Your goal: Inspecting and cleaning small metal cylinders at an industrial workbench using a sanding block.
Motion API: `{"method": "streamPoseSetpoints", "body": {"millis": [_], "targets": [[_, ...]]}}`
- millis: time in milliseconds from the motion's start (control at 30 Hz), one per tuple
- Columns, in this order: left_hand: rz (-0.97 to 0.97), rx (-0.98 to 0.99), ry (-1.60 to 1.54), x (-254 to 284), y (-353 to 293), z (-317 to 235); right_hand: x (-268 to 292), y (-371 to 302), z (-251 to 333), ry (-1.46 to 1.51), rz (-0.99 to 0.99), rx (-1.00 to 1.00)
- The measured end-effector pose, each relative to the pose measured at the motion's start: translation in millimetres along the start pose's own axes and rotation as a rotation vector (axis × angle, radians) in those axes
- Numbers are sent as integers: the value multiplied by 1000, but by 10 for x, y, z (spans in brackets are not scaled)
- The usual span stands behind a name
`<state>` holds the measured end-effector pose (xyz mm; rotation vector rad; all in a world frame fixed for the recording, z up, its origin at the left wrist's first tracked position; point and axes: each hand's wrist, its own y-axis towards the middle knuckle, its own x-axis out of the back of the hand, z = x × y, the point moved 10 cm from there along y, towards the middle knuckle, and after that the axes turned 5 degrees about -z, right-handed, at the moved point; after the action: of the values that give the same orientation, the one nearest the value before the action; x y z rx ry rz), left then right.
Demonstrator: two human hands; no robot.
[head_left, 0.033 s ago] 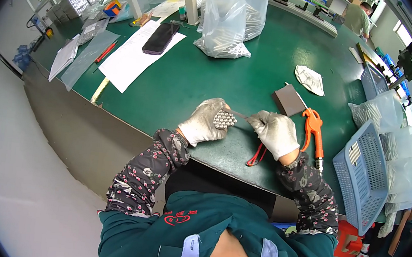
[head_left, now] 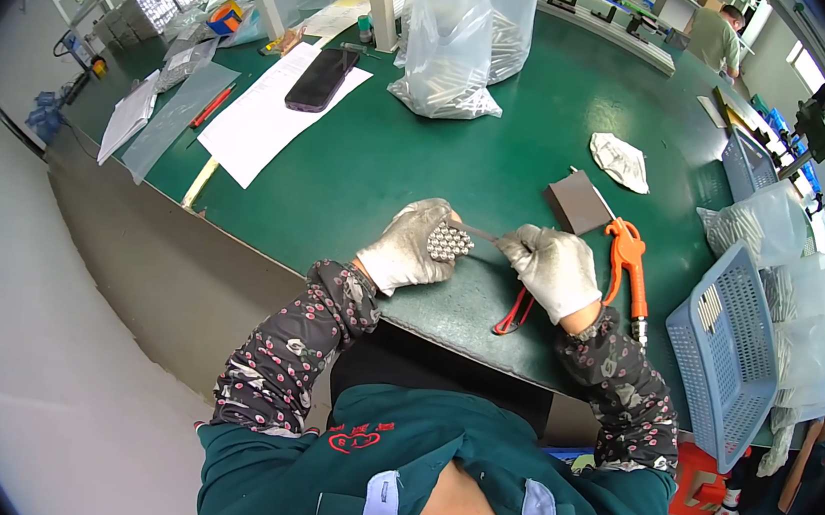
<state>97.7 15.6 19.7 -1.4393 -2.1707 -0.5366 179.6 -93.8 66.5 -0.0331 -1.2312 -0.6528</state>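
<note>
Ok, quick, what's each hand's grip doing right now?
Left hand: closed around a bundle of shiny metal pieces.
Right hand: closed, pinching a thin grey strip; its exact kind cannot be told.

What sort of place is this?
Probably a factory workshop: the gloved left hand holds a bundle of shiny metal pieces, an orange air gun lies on the green table, and clear bags hold rod-like parts.

My clear lane: flat green tabletop (head_left: pixel 443 160) between black rectangular phone (head_left: pixel 323 79) and brown rectangular block (head_left: pixel 575 200); obstacle beyond, translucent plastic bags (head_left: pixel 445 45).
</note>
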Motion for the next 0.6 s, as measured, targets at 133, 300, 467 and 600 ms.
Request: {"method": "streamPoseSetpoints", "body": {"millis": [133, 300, 467, 600], "targets": [[-199, -267, -12, 99, -32, -146, 72, -45, -49, 75, -59, -11], [-195, -239, 18, 125, -33, -154, 53, 7, 36, -32, -68, 40], [-251, -289, 20, 111, -32, -65, 8, -27, -84, 38, 17, -72], [-62, 4, -58, 6, 0, 11, 35, 15, 71, 35, -77, 31]]}}
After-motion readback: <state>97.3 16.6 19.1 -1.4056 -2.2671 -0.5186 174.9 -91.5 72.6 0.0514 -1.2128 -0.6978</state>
